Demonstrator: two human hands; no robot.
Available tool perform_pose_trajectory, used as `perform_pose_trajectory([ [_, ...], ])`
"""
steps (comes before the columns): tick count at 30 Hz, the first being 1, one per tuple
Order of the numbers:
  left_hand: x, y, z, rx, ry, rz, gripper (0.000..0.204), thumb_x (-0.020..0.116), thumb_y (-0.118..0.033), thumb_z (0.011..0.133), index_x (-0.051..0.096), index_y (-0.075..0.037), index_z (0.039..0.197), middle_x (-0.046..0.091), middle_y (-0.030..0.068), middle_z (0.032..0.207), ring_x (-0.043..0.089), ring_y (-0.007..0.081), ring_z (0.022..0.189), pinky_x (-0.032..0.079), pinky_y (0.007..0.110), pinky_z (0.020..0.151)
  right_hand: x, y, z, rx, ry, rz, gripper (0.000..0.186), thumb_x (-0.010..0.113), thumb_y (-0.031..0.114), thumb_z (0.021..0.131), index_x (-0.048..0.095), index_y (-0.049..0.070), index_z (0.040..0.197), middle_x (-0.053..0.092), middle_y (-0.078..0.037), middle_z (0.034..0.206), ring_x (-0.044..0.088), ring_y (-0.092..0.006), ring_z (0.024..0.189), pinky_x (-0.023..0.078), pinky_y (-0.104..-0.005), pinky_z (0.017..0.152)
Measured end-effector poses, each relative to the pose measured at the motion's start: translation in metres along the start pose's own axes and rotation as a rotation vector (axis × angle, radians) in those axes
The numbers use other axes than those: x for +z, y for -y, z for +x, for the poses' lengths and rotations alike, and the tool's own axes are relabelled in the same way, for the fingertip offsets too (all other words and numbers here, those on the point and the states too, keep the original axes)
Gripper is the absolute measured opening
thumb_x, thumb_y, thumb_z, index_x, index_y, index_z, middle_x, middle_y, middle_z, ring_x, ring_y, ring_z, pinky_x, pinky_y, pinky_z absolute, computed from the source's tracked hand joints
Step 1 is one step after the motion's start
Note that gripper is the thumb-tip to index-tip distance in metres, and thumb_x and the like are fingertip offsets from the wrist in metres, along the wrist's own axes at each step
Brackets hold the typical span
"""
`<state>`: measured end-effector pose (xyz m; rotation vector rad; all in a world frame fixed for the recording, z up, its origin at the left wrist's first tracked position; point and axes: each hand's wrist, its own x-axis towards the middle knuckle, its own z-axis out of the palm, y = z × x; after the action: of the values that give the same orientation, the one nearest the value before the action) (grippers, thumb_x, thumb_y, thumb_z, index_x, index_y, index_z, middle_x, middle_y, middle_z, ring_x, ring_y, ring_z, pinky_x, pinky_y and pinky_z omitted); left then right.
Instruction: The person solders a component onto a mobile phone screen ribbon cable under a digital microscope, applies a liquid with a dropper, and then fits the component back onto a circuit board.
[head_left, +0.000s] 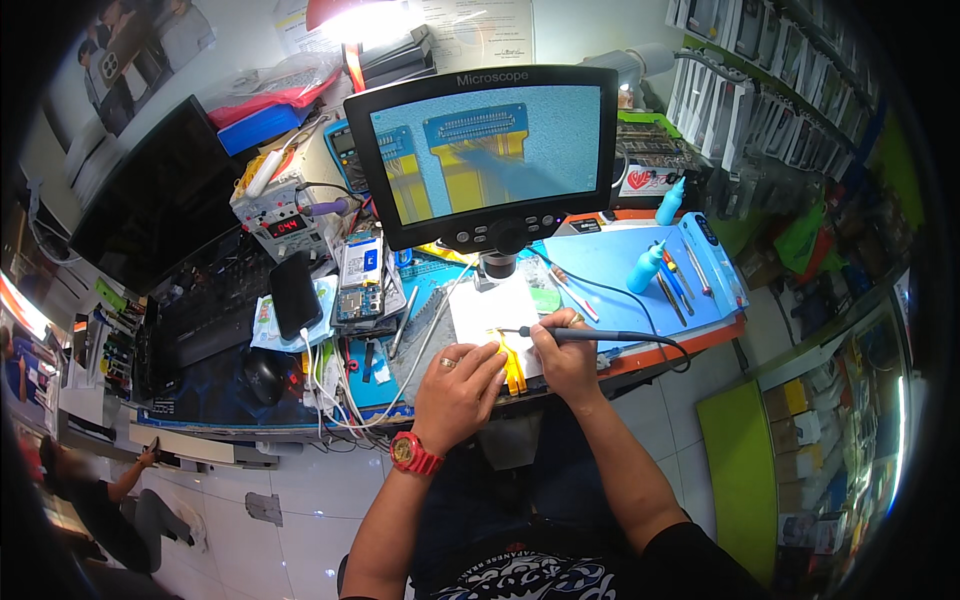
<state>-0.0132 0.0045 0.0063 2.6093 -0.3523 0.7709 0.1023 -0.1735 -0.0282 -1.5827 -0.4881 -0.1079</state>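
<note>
In my right hand (566, 358) is a soldering iron (590, 335), gripped like a pen, its black cord curving off to the right. The iron's thin tip reaches left to the upper end of a yellow flex cable (514, 372), which lies on a white sheet (480, 312). My left hand (460, 388), with a ring and a red watch, has its fingers pressed together on the cable's left side. Above them stands a digital microscope (497, 264). Its screen (490, 150) shows the enlarged yellow cable's connector end and a blurred dark shape across it.
Right of the sheet, a blue mat (600, 262) carries two light-blue bottles (645, 270), tweezers and screwdrivers. Leftward are a black phone (295, 295), an opened phone (360, 290), white cables, a mouse (263, 376) and a power supply (285, 220). Another person (110, 500) is at far lower left.
</note>
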Motion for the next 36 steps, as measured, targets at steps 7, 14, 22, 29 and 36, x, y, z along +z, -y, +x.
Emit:
perform_pose_trajectory([
  [7, 0.0012, 0.0002, -0.0005, -0.008, 0.004, -0.005, 0.026, 0.074, -0.018, 0.098, 0.078, -0.006, 0.122, 0.076, 0.0062, 0.128, 0.067, 0.0278, 0.115, 0.053, 0.043, 0.102, 0.0024, -0.0026, 0.0005, -0.078, -0.01, -0.013, 0.012, 0.071, 0.004, 0.101, 0.061, 0.002, 0.095, 0.064, -0.001, 0.07, 0.06, -0.006, 0.06, 0.048, -0.0242, 0.055],
  [14, 0.0023, 0.001, -0.0019, -0.016, 0.014, -0.006, 0.028, 0.076, -0.018, 0.097, 0.078, -0.006, 0.122, 0.075, 0.0064, 0.129, 0.067, 0.0268, 0.117, 0.052, 0.045, 0.106, 0.0021, -0.005, 0.0005, -0.076, 0.007, -0.014, 0.011, 0.07, 0.003, 0.102, 0.061, 0.002, 0.096, 0.063, -0.001, 0.07, 0.058, -0.0056, 0.059, 0.047, -0.024, 0.054],
  [22, 0.0004, 0.0003, -0.0007, -0.004, 0.0, -0.002, 0.026, 0.074, -0.017, 0.099, 0.078, -0.006, 0.122, 0.077, 0.0063, 0.127, 0.067, 0.0283, 0.114, 0.054, 0.043, 0.1, 0.0008, 0.0001, -0.0002, 0.001, -0.003, 0.002, 0.014, 0.075, 0.008, 0.098, 0.066, -0.001, 0.092, 0.072, -0.009, 0.074, 0.069, -0.015, 0.067, 0.054, -0.0317, 0.064],
  [29, -0.0001, 0.0001, -0.0007, -0.005, 0.001, -0.002, 0.026, 0.074, -0.017, 0.099, 0.077, -0.007, 0.122, 0.076, 0.0065, 0.128, 0.067, 0.0284, 0.113, 0.054, 0.043, 0.101, 0.0009, 0.0018, -0.0001, -0.001, -0.01, -0.001, 0.013, 0.074, 0.008, 0.098, 0.066, 0.0, 0.093, 0.071, -0.009, 0.071, 0.069, -0.0149, 0.066, 0.054, -0.0317, 0.064],
  [36, 0.0008, 0.0005, -0.0002, 0.004, -0.003, -0.004, 0.025, 0.074, -0.016, 0.099, 0.077, -0.006, 0.122, 0.076, 0.0065, 0.127, 0.067, 0.0286, 0.113, 0.054, 0.043, 0.101, -0.0001, -0.0012, -0.0004, 0.002, -0.012, -0.011, 0.014, 0.075, 0.009, 0.098, 0.067, 0.0, 0.093, 0.072, -0.009, 0.074, 0.069, -0.0151, 0.067, 0.055, -0.0314, 0.065],
])
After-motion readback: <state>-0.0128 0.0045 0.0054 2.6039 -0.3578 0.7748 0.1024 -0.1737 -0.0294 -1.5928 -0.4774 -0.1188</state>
